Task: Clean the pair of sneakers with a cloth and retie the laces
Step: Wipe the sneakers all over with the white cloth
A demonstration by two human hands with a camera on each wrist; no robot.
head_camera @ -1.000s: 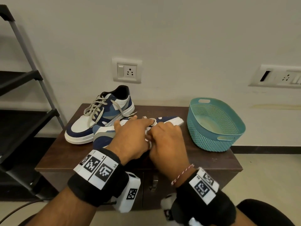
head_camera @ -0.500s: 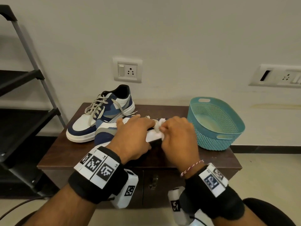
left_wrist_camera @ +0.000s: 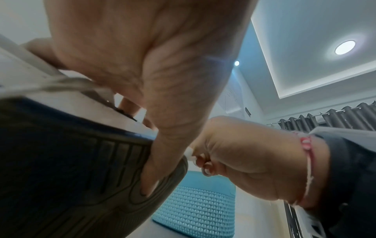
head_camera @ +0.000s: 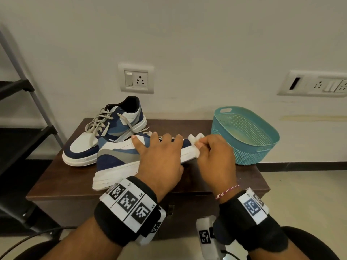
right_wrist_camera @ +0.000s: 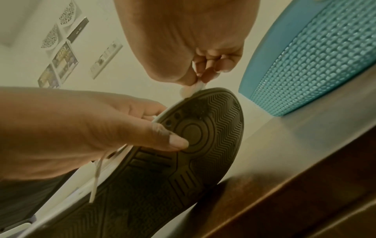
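**Inspector:** Report from the left.

**Assistant:** A black shelf rack (head_camera: pixel 22 128) stands at the far left. On the brown cabinet (head_camera: pixel 62 182), the rear sneaker (head_camera: pixel 105 132) sits flat near the wall, laces loose. Just in front of it, the near sneaker (head_camera: pixel 120 160) is tipped up, its heel on the cabinet top and its toe raised to the right.

**Inspector:** The hands?

**Assistant:** The left hand (head_camera: pixel 159 162) grips the near sneaker across the upper, fingers spread over the top and thumb (right_wrist_camera: pixel 175 142) pressed on the dark sole (right_wrist_camera: pixel 162 177). The right hand (head_camera: pixel 216 158) has its fingers curled tight, pinching a white cloth (head_camera: pixel 196 139) against the toe edge of that sneaker.

**Inspector:** Further right?

**Assistant:** A teal basket (head_camera: pixel 244 147) stands on the cabinet's right end, near the right hand but apart from it. On the wall behind are a switch plate (head_camera: pixel 136 78) and, far right, a second socket panel (head_camera: pixel 313 83).
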